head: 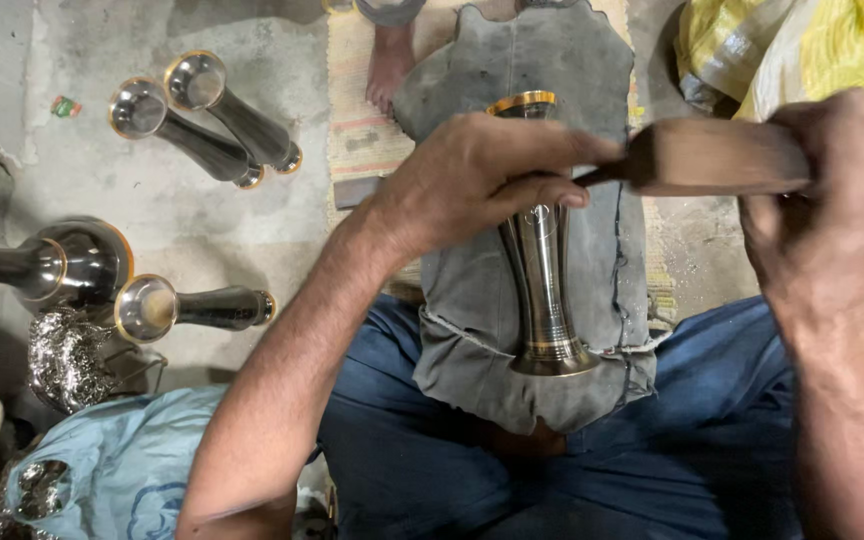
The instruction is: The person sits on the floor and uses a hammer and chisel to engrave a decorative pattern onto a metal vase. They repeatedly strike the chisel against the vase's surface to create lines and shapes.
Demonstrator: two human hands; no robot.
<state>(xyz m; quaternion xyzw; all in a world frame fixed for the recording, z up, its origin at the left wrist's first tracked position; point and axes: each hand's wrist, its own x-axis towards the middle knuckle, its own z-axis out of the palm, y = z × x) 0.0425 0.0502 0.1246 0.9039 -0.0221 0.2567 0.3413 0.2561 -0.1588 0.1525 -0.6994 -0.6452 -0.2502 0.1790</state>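
A tall shiny metal vase (544, 290) with brass-coloured rims lies lengthwise on a grey cloth (552, 80) spread over my lap. My left hand (472, 175) grips the vase near its upper half, fingers wrapped across it. My right hand (832, 190) is shut on the wooden handle of a tool (712, 155). The tool's dark tip reaches left and meets the vase just by my left fingertips.
Several similar metal vases (207, 120) lie on the concrete floor at the left, with a larger one (62, 262) and crumpled foil (67, 355) below them. A light blue bag (122, 470) sits bottom left. Yellow sacks (802, 45) are top right. A bare foot (389, 60) rests on a mat.
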